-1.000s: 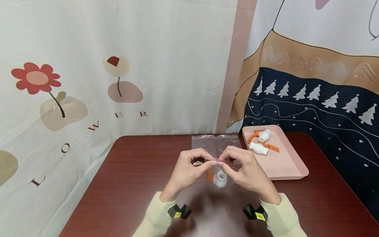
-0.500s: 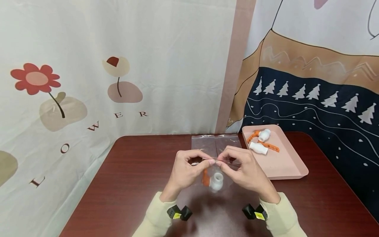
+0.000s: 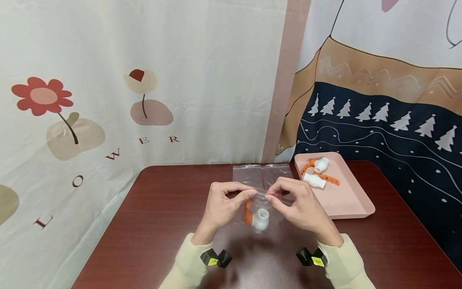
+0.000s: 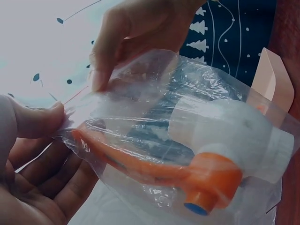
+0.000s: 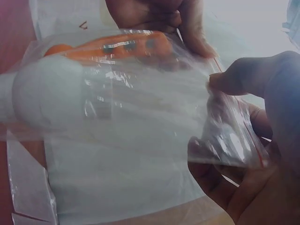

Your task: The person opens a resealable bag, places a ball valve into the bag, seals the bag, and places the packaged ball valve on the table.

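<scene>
A clear zip bag (image 4: 140,89) with a red line along its mouth hangs between my two hands. Inside it lies a white plastic ball valve (image 4: 225,126) with an orange lever handle (image 4: 145,168). My left hand (image 3: 223,204) pinches the bag's mouth between thumb and index finger, near the handle's end. With thumb and fingers, my right hand (image 3: 303,204) pinches the same edge a short way to the right. The head view shows the bagged valve (image 3: 260,219) below the fingertips, its round white opening facing up.
A pink tray (image 3: 348,200) stands at the right, holding white valves (image 3: 315,180) with orange handles (image 3: 329,178). Flat clear bags (image 3: 247,173) lie at the table's back edge, partly behind my hands. Printed curtains (image 3: 216,100) hang behind the dark red table (image 3: 162,204).
My left hand has shifted slightly left along the bag's mouth, so the fingertips of both hands are farther apart. The bagged valve has swung a little left. The right hand barely moved.
</scene>
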The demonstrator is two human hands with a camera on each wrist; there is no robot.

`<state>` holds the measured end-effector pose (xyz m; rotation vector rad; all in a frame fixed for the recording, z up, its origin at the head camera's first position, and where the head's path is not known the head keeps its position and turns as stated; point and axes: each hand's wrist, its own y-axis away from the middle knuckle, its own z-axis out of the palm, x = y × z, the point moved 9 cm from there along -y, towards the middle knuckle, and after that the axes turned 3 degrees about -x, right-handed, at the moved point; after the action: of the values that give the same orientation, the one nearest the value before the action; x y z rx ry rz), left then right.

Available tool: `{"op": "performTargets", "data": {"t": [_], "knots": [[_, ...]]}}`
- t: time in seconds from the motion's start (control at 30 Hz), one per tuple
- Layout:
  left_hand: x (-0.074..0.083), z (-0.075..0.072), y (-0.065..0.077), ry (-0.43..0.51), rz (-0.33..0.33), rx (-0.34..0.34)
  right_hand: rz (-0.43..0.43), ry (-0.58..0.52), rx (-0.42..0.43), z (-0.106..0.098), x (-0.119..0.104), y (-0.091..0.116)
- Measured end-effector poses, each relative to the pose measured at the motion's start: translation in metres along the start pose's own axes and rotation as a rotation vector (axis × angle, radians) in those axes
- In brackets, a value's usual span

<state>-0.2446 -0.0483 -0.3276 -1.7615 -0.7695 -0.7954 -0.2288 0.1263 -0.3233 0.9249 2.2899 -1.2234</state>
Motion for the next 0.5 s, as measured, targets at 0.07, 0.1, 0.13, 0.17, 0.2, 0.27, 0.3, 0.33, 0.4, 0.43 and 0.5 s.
{"op": "performTargets", "data": {"t": [0.07,0.1,0.13,0.17,0.2,0.27,0.3,0.33,0.4,0.43,0.5], "knots": [[0.0001,-0.0020,-0.0006,-0.012,-0.006,0.013,0.013,0.001,-0.004,-0.0019,0.0018,0.0005],[0.0000,-0.0030,-0.0009,-0.019,-0.010,0.020,0.016,-0.001,-0.008,-0.0024,0.0027,0.0007],[0.0000,-0.0039,-0.0011,-0.023,-0.013,0.026,0.020,-0.003,-0.011,-0.0029,0.0034,0.0009],[0.0000,-0.0046,-0.0014,-0.030,-0.019,0.030,0.024,-0.006,-0.015,-0.0031,0.0044,0.0010],[-0.0005,-0.0050,-0.0015,-0.034,-0.023,0.032,0.026,-0.007,-0.017,-0.0032,0.0050,0.0011],[-0.0012,-0.0053,-0.0016,-0.035,-0.031,0.032,0.028,-0.009,-0.021,-0.0028,0.0062,0.0012],[-0.0015,-0.0054,-0.0016,-0.034,-0.034,0.032,0.029,-0.009,-0.023,-0.0025,0.0066,0.0012],[-0.0018,-0.0055,-0.0016,-0.032,-0.036,0.033,0.030,-0.010,-0.022,-0.0025,0.0070,0.0014],[-0.0023,-0.0057,-0.0014,-0.025,-0.035,0.032,0.030,-0.010,-0.021,-0.0024,0.0075,0.0017],[-0.0021,-0.0057,-0.0014,-0.019,-0.032,0.032,0.031,-0.010,-0.021,-0.0024,0.0076,0.0017],[-0.0014,-0.0059,-0.0014,-0.003,-0.019,0.033,0.034,-0.016,-0.022,-0.0026,0.0071,0.0017]]}}
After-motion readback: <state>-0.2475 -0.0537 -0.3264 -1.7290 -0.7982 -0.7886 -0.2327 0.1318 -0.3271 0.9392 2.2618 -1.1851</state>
